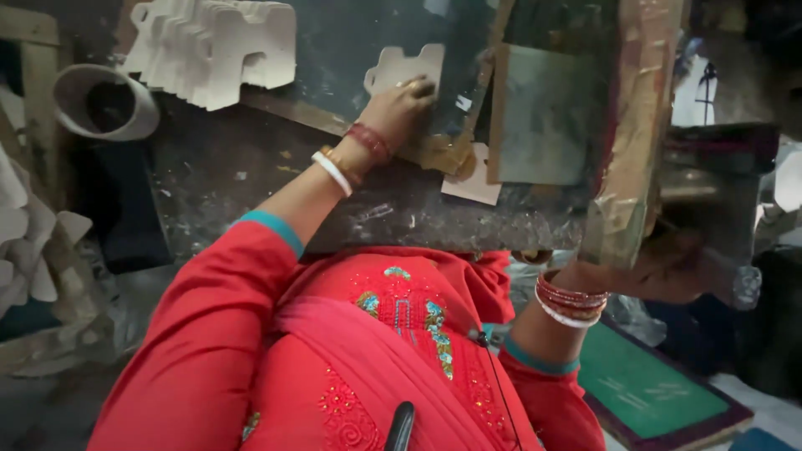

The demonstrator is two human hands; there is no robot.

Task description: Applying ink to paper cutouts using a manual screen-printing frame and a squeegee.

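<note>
Two hands are at work here, each on its own thing. The left hand (407, 107) lies knuckles up on a pale cream die-cut cardboard piece with stepped, notched edges (401, 67), its fingertips pressing the lower edge; the grip is a flat press from above, not a closed hold. That cutout lies flat on the dark, scuffed worktop (234, 167), just beside the bottom edge of a taped wooden printing frame with a grey mesh panel (635, 125). Its face is plain and matte, with a tab sticking up at the top left. The right hand (668, 271) is closed around the frame's near corner and holds it tilted up off the worktop. A second pale card piece (474, 182) peeks out under the frame's lower edge. At the far left of the worktop a fanned stack of the same cream cutouts (213, 46) leans together, well apart from the hands, near a grey round tub (104, 102).
</note>
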